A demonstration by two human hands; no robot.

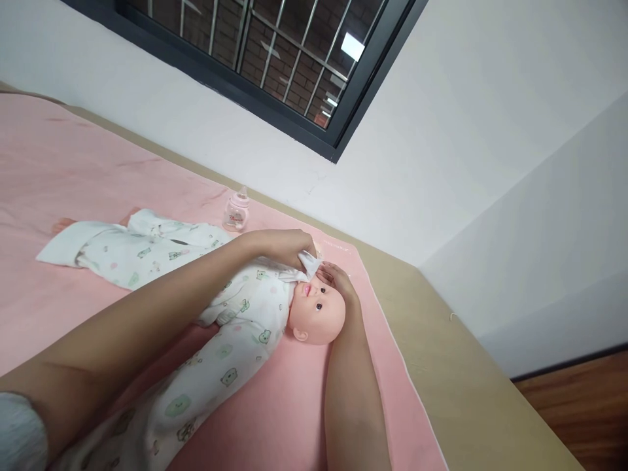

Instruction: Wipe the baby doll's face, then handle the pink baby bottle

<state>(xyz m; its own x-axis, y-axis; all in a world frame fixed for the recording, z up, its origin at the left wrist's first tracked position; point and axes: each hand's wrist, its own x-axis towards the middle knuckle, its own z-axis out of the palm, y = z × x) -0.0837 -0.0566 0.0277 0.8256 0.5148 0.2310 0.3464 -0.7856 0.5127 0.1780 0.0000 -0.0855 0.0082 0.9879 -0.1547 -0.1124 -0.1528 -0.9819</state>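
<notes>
**Both hands at the doll's face, a white cloth pressed by its mouth**

The left hand (284, 245) reaches across the doll's chest, its fingers curled shut around a small white cloth (309, 263). The cloth sticks out from the fingertips and touches the doll (275, 307) just beside its mouth, on the side of the face turned toward the wall. The right hand (338, 280) comes up from below, past the head, and rests on the far side of the doll's head at the brow; its fingers are loosely bent and laid flat against the head, gripping nothing. The two hands lie close together, with the cloth between them.

The doll lies on its back on a pink blanket (63, 163), head toward the right edge of the blanket, face up and tilted toward the camera. Its head is bare, smooth and peach-coloured, with dark open eyes, pink lips and one ear showing. It wears a white sleepsuit printed with small pale green and pink figures.

A second white printed garment (127, 252) lies spread on the blanket to the left, beyond the left forearm. A small clear baby bottle (237, 210) with a pink teat stands upright near the blanket's far edge, well apart from both hands. The blanket covers a tan bed (441, 340) set against a white wall
</notes>
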